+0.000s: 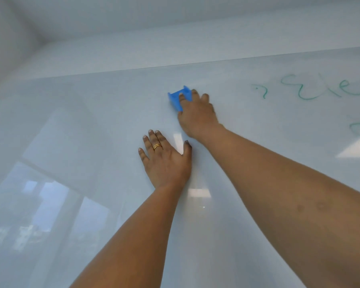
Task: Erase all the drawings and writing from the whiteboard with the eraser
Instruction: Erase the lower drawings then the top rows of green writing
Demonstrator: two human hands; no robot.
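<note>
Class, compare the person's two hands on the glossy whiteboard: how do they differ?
The left hand lies flat, fingers spread; the right hand grips the blue plastic eraser. The left hand wears a gold ring; none shows on the right hand. The right hand sits higher. Both reach the glossy whiteboard.

Eraser (178,98) on whiteboard (92,121), left of writing (312,88).
</note>
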